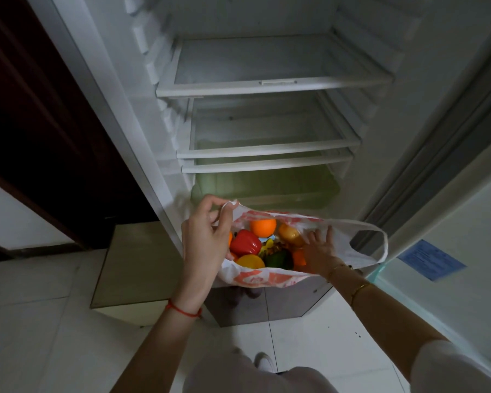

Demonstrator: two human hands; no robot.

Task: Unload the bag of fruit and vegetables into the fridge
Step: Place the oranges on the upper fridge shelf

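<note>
Hanging in front of the open fridge, a white plastic bag with orange-red print is held just near of the greenish crisper drawer. Its mouth is turned upward toward the camera, and its long axis runs left to right across the scene, from one handle to the other. The left handle is pinched between thumb and fingers of the left hand, which is curled around it; a red string is worn on that wrist. The right handle loop hangs free at the far right end. The right hand is placed inside the bag with its fingers spread flat, touching a yellowish fruit; nothing is clearly gripped by it. Gold bracelets are seen on the right wrist.

Inside the bag, an orange lies at the far side, a red bell pepper at the left, a yellow pepper at the near edge, and a dark green item beside it.

Three bare glass shelves are seen in the fridge, stacked above the drawer. Pale floor tiles are laid below, a dark wooden door frame stands to the left, and the fridge door, bearing a blue label, is swung out at the right.
</note>
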